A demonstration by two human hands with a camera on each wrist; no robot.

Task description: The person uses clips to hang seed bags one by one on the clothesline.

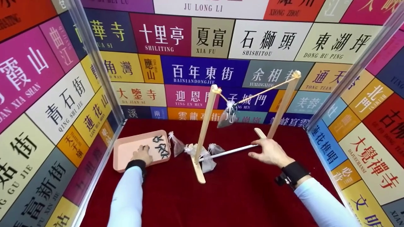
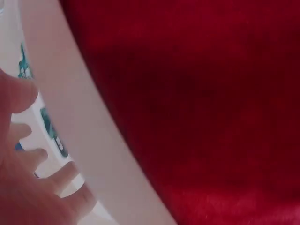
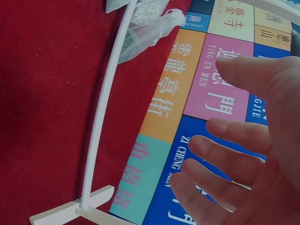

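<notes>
Dark clips (image 1: 162, 147) in the pink tray (image 1: 124, 149) probably suit pinching 1 by 1, left hand (image 1: 142, 154) over it, right hand (image 1: 272, 153) well rightward, both relaxed, empty.

In the head view, the left hand (image 1: 142, 155) hides part of the floor of the shallow pink rectangular tray (image 1: 118, 162). The dark teal pieces (image 1: 162, 148) inside show markings too small to make out; in the left wrist view, the tray's rim partly covers them. A blue patch (image 2: 18, 146) between the fingers there cannot be identified. The right hand (image 1: 272, 153) hides the right end of the thin white rod (image 1: 232, 152). The clustered white mesh pouches (image 1: 209, 164), partly behind an upright wooden post (image 1: 206, 123), have indistinct contents. The right wrist view's edge crops the palm.
</notes>
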